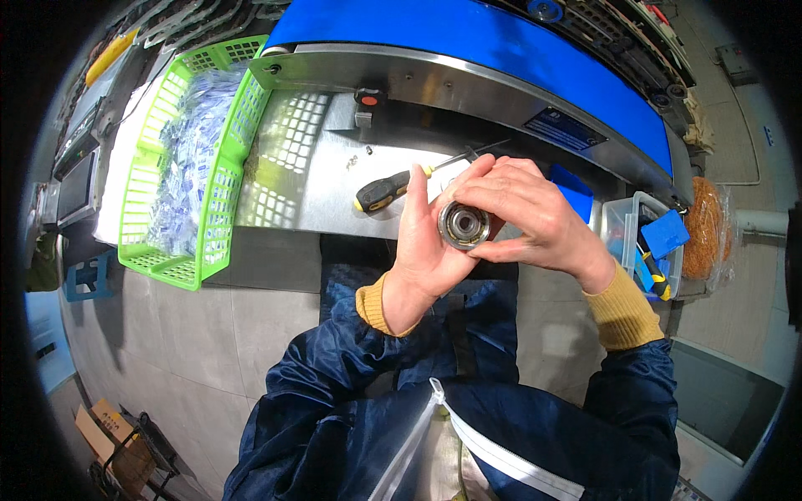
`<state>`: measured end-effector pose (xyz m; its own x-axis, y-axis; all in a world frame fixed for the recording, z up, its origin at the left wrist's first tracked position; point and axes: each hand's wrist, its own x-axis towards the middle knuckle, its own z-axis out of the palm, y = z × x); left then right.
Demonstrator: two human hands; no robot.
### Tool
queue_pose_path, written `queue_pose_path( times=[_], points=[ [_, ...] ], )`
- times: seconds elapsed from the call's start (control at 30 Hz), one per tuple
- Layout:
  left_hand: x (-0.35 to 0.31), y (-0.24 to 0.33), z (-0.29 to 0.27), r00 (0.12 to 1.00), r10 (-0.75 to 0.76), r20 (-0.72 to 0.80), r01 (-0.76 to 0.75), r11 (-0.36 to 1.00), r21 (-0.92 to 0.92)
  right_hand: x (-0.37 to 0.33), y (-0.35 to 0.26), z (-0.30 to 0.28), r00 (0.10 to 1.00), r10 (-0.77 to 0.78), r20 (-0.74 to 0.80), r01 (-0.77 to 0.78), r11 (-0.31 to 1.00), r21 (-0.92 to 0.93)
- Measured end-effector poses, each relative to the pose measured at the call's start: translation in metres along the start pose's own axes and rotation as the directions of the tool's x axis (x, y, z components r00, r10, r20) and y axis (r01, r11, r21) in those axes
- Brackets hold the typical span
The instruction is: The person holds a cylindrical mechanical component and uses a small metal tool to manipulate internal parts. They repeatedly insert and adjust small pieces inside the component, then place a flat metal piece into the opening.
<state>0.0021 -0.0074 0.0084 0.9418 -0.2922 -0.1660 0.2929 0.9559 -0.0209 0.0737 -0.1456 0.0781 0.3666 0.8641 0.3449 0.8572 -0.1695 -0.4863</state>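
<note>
Your left hand [422,252] backs the round metal bearing [465,225] while your right hand [535,215] clamps its rim, probably to steady its face toward you, though left-finger grip is hidden; screwdriver [387,191] lies just beyond your left hand, within reach.

Frame centre: bearing [464,225] between left grip [422,255] and right grip [535,209], touching both. Screwdriver [386,192] on bench [326,200], beyond left grip, tip toward upper right. Small pieces [368,150] on bench, above screwdriver handle in frame. Upper left: basket [205,250], packets [192,159] inside. Belt [468,33] across top, beyond bench. Right: bin [616,234], second screwdriver [660,285] in it; bag [706,234] just beside, on bin's right. Lower left: carton [109,430].
</note>
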Motion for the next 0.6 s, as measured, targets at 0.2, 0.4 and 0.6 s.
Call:
queue_pose_path(
  times=[0.2, 0.4, 0.6],
  points=[
    [0.002, -0.003, 0.003, 0.998, 0.053, 0.016, -0.052, 0.998, -0.047, -0.003, -0.004, 0.007, 0.996, 0.048, -0.070, -0.052, 0.997, -0.063],
    [0.004, -0.004, 0.000, 0.994, 0.091, 0.065, -0.084, 0.991, -0.104, -0.005, -0.012, 0.018, 0.980, 0.087, -0.179, -0.108, 0.988, -0.109],
    [0.005, -0.003, -0.001, 0.988, 0.127, 0.086, -0.115, 0.984, -0.135, -0.008, -0.023, 0.028, 0.954, 0.155, -0.256, -0.199, 0.967, -0.159]
  ],
)
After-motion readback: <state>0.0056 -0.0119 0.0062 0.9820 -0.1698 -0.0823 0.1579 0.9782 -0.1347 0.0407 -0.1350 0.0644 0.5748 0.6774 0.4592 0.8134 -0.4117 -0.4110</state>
